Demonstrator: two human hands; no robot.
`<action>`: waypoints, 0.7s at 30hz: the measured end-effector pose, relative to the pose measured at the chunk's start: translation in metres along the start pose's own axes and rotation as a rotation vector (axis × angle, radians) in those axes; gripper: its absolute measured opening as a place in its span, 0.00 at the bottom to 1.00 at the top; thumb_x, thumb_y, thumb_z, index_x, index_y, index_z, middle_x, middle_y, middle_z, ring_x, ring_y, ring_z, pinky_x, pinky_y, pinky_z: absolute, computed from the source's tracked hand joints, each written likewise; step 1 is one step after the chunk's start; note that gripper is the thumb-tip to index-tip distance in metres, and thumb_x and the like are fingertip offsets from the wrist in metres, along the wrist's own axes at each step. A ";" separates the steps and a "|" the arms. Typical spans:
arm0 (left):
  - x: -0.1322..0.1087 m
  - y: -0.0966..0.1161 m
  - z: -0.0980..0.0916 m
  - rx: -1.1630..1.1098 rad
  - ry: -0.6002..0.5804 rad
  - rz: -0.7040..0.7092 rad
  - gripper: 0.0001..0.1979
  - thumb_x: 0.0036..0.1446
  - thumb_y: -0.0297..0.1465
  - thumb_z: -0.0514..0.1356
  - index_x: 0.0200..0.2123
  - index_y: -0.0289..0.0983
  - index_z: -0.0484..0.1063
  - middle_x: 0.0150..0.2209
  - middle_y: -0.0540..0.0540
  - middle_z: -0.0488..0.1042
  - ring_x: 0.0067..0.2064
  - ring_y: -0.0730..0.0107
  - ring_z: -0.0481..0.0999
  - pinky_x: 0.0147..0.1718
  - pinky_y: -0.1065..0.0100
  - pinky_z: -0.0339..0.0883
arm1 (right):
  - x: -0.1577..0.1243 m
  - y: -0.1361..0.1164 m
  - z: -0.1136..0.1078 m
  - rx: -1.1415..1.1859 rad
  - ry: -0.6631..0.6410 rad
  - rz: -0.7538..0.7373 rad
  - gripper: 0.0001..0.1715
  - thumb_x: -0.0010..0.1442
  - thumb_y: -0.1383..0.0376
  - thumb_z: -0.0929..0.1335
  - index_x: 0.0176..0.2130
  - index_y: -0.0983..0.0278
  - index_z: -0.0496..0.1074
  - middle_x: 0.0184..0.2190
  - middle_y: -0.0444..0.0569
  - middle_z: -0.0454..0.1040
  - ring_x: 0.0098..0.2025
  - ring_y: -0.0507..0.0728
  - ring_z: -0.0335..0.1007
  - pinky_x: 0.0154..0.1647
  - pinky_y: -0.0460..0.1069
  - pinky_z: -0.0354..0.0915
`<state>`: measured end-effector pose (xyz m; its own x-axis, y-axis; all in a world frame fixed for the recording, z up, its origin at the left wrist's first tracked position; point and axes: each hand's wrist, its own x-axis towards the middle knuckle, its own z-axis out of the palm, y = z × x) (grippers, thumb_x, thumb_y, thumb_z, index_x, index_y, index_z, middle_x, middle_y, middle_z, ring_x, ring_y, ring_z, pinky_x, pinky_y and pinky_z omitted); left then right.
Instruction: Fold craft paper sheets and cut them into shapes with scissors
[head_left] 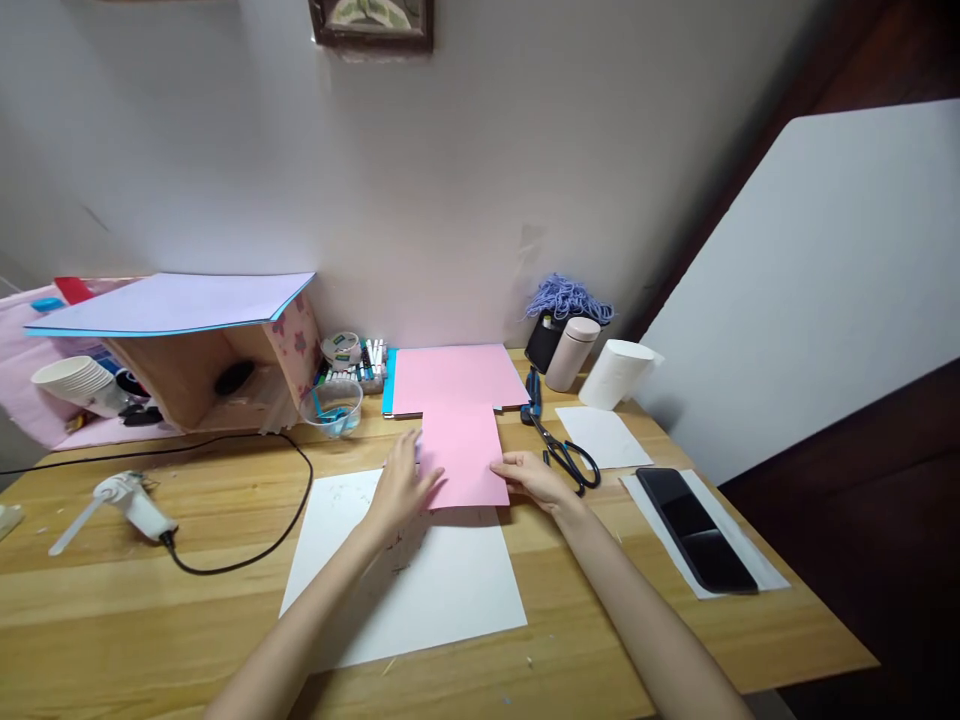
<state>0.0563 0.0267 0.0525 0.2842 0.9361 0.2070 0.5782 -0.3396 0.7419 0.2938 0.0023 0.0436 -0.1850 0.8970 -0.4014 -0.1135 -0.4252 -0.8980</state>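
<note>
A pink sheet of paper (463, 455) is held between my two hands, its far edge overlapping a stack of pink and blue sheets (459, 378). My right hand (534, 478) pinches its right edge, thumb on top and fingers partly hidden. At the left edge, my left hand (403, 475) is closed on the sheet with the thumb over its face. Beneath lies a larger white sheet (420, 600) with dark marks. Black-handled scissors (574, 462) lie just beyond my right hand, beside a blue-and-black tool (532, 395).
A glue gun (139, 505) with a black cord lies left. Behind it stands an open box (289, 350) under a lilac sheet. A clear tub (332, 410) and markers (371, 362) stand near. A phone (697, 530), paper roll (616, 375), pink canister (573, 354) and purple yarn (568, 298) are right.
</note>
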 end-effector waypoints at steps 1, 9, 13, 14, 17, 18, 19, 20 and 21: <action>-0.006 0.001 0.002 0.045 -0.084 0.083 0.32 0.49 0.39 0.60 0.56 0.38 0.56 0.60 0.36 0.55 0.61 0.54 0.55 0.57 0.52 0.50 | 0.001 0.003 0.001 -0.004 0.013 0.007 0.19 0.41 0.56 0.74 0.30 0.68 0.74 0.29 0.49 0.76 0.32 0.53 0.72 0.37 0.47 0.67; -0.023 0.004 0.005 -0.011 -0.301 0.057 0.29 0.50 0.41 0.60 0.55 0.40 0.59 0.57 0.40 0.63 0.56 0.56 0.64 0.53 0.56 0.58 | 0.004 0.012 0.003 -0.019 0.101 -0.018 0.22 0.38 0.53 0.74 0.25 0.68 0.70 0.23 0.47 0.74 0.25 0.52 0.70 0.30 0.47 0.66; -0.020 -0.003 0.004 -0.165 -0.313 -0.002 0.26 0.48 0.40 0.61 0.51 0.39 0.64 0.51 0.41 0.70 0.51 0.58 0.70 0.50 0.57 0.62 | 0.007 0.016 0.004 -0.038 0.178 -0.061 0.23 0.38 0.51 0.74 0.21 0.65 0.64 0.17 0.41 0.68 0.21 0.50 0.66 0.24 0.45 0.62; -0.020 -0.004 0.004 -0.205 -0.315 -0.017 0.26 0.48 0.40 0.62 0.50 0.38 0.65 0.50 0.41 0.70 0.51 0.58 0.70 0.50 0.57 0.63 | 0.008 0.017 0.004 -0.045 0.188 -0.070 0.23 0.39 0.51 0.74 0.20 0.65 0.63 0.16 0.40 0.68 0.20 0.50 0.65 0.24 0.45 0.61; -0.020 -0.005 0.002 -0.269 -0.297 -0.048 0.27 0.45 0.38 0.64 0.49 0.38 0.66 0.50 0.41 0.71 0.51 0.57 0.70 0.51 0.55 0.62 | 0.008 0.017 0.002 -0.068 0.196 -0.088 0.24 0.39 0.51 0.74 0.19 0.65 0.62 0.16 0.39 0.67 0.20 0.48 0.63 0.23 0.44 0.59; -0.020 -0.004 0.001 -0.274 -0.293 -0.051 0.27 0.44 0.38 0.64 0.48 0.38 0.66 0.50 0.40 0.70 0.51 0.57 0.70 0.52 0.55 0.61 | 0.007 0.017 0.001 -0.075 0.193 -0.090 0.24 0.39 0.51 0.73 0.19 0.65 0.62 0.16 0.39 0.66 0.20 0.48 0.62 0.23 0.43 0.58; -0.020 -0.003 0.001 -0.278 -0.292 -0.053 0.26 0.43 0.37 0.64 0.48 0.38 0.66 0.50 0.40 0.70 0.51 0.57 0.70 0.51 0.55 0.62 | 0.007 0.016 0.001 -0.080 0.189 -0.089 0.24 0.40 0.51 0.73 0.19 0.65 0.62 0.16 0.39 0.66 0.20 0.48 0.62 0.22 0.43 0.58; -0.019 -0.003 0.000 -0.280 -0.293 -0.053 0.26 0.43 0.37 0.64 0.48 0.38 0.67 0.50 0.40 0.71 0.51 0.58 0.70 0.51 0.56 0.62 | 0.006 0.016 0.000 -0.083 0.182 -0.086 0.24 0.41 0.51 0.73 0.19 0.65 0.62 0.17 0.40 0.67 0.20 0.48 0.62 0.22 0.43 0.58; -0.019 -0.002 0.000 -0.282 -0.295 -0.051 0.25 0.43 0.37 0.64 0.47 0.38 0.67 0.49 0.40 0.71 0.50 0.58 0.70 0.50 0.57 0.63 | 0.005 0.014 0.000 -0.086 0.173 -0.079 0.24 0.42 0.50 0.72 0.20 0.65 0.63 0.18 0.41 0.68 0.21 0.49 0.63 0.22 0.43 0.59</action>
<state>0.0496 0.0097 0.0467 0.4913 0.8710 0.0041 0.3764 -0.2165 0.9008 0.2913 0.0006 0.0287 -0.0080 0.9376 -0.3477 -0.0354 -0.3478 -0.9369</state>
